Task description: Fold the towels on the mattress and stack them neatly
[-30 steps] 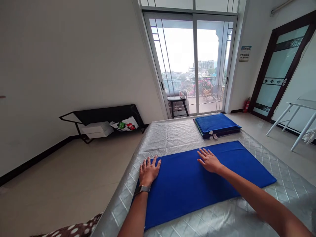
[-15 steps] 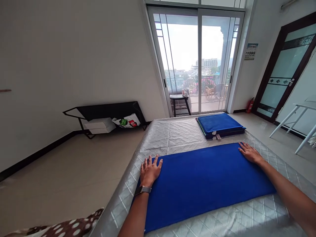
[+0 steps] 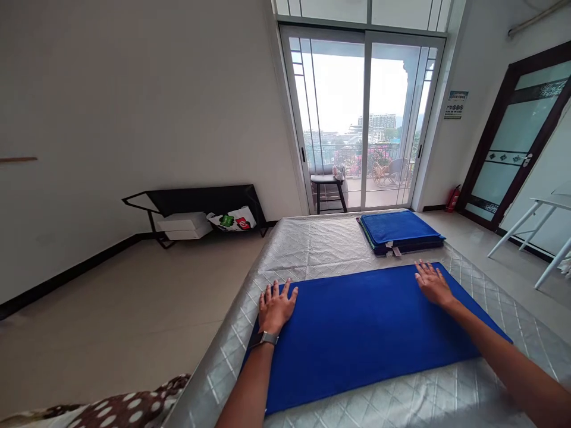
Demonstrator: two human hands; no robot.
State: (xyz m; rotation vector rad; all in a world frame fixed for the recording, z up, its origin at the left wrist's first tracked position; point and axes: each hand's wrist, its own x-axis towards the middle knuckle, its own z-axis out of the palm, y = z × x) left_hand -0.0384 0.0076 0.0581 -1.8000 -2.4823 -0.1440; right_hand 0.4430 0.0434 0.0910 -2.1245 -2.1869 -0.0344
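A blue cloth (image 3: 357, 333), perhaps a towel, lies flat and smooth across a silver quilted mattress (image 3: 307, 244). My left hand (image 3: 275, 308) rests palm down on the cloth's far left corner, fingers spread, with a watch on the wrist. Near its far right part, my right hand (image 3: 433, 284) is also laid palm down, fingers extended, a little inside the right edge. Neither hand grips anything. Beyond the cloth sits a stack of folded cloths (image 3: 399, 229), blue on top, with small white tags at the front.
Against the left wall stands a low black rack (image 3: 200, 202) holding white boxes (image 3: 182, 226) and a printed bag (image 3: 234, 221). A dark stool (image 3: 328, 180) is by the sliding glass door (image 3: 366, 119). A polka-dot fabric (image 3: 129, 410) lies at lower left; a white table (image 3: 548, 208) stands right.
My right hand has slid left, inward from the cloth's right edge. My left hand stays on the left corner. The whole view has shifted slightly.
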